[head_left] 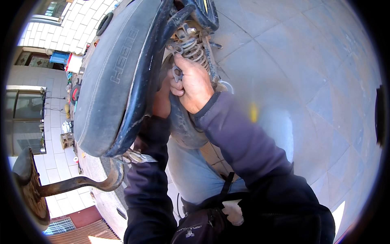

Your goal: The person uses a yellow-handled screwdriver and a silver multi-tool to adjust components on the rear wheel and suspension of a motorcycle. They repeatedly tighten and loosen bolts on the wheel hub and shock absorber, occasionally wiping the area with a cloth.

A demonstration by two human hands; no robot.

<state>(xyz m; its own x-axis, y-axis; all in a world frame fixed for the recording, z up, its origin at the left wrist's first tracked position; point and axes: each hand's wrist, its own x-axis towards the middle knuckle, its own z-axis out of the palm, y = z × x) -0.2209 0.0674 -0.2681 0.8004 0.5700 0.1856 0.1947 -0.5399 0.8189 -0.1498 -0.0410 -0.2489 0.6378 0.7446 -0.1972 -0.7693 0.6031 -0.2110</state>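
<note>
My right hand (191,83) is closed around a metal spanner (177,74), whose worn end shows beside my thumb and fingers. Just past the thumb, another open metal jaw (174,49) lies against the shock absorber; whether it belongs to the same tool I cannot tell. The rusty coil spring (195,52) of the shock absorber rises right beyond my knuckles. My left hand (162,99) reaches up beneath the edge of the long black motorcycle seat (113,77). Its fingers are hidden behind the right hand and the seat.
A bent, rusty metal bar (85,182) juts out behind the seat, near a dangling lamp-like silver piece (138,157). Grey floor tiles (292,61) spread to the right. Along the white tiled wall at left stand a blue crate (59,57) and assorted clutter.
</note>
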